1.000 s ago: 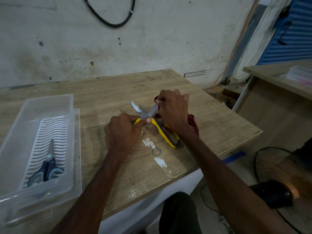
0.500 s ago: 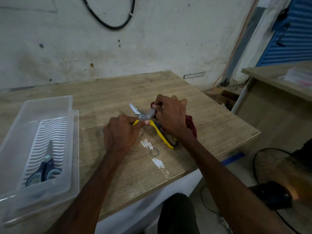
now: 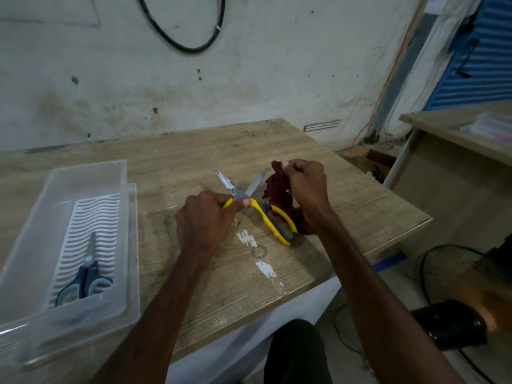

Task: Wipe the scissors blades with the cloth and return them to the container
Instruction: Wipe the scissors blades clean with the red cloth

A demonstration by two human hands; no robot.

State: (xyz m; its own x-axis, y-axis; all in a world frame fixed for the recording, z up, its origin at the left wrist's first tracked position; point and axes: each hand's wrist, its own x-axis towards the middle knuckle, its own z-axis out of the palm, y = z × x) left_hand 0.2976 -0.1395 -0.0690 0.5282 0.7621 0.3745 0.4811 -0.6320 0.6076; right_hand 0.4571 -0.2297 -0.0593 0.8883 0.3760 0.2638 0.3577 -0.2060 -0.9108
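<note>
Yellow-handled scissors (image 3: 273, 218) lie spread wide on the wooden table (image 3: 194, 151), both steel blades bare and pointing away from me. My left hand (image 3: 206, 218) grips the left handle near the pivot. My right hand (image 3: 306, 187) is closed on a dark red cloth (image 3: 278, 187), held just right of the right blade, apart from it. The clear plastic container (image 3: 36, 225) stands at the left of the table.
Blue scissors (image 3: 86, 278) lie on the ribbed white insert inside the container. White paint marks spot the table near its front edge. A second table stands at the right; cables and a dark fan-like device lie on the floor below.
My right hand has pulled the cloth off the right blade and lifted it to the right, leaving that blade uncovered. The left hand has kept its hold on the handle.
</note>
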